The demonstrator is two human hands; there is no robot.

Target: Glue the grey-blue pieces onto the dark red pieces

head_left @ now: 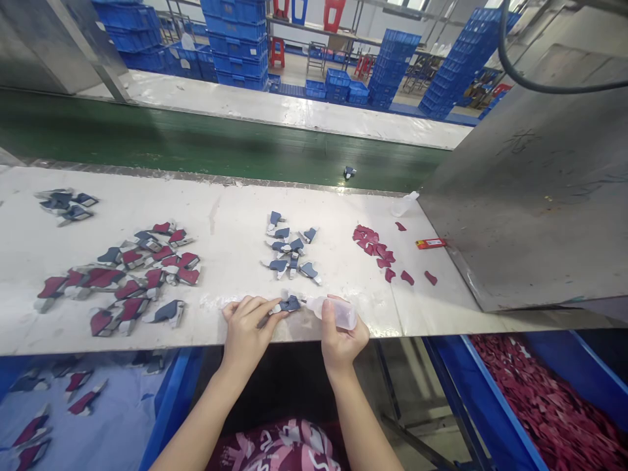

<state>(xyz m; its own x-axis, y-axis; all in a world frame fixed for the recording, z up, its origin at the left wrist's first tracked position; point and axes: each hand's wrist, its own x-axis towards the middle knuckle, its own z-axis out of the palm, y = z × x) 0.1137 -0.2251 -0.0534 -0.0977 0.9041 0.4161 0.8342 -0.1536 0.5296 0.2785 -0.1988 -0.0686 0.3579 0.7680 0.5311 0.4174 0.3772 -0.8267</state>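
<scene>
Near the table's front edge, my left hand pinches a small blue-and-grey plastic part between thumb and fingers. My right hand is wrapped round a clear squeeze bottle, whose thin nozzle points left and meets or nearly meets the part's right end. Just beyond my hands lies a loose group of similar blue-and-grey parts. Thin dark-red pieces are scattered to the right of them. At left, a larger pile of grey parts with red pieces on top spreads over the white table.
A green conveyor belt runs behind the table, carrying one small part. A metal box bounds the right side. Blue bins stand below: one with parts at left, another heaped with red pieces at right.
</scene>
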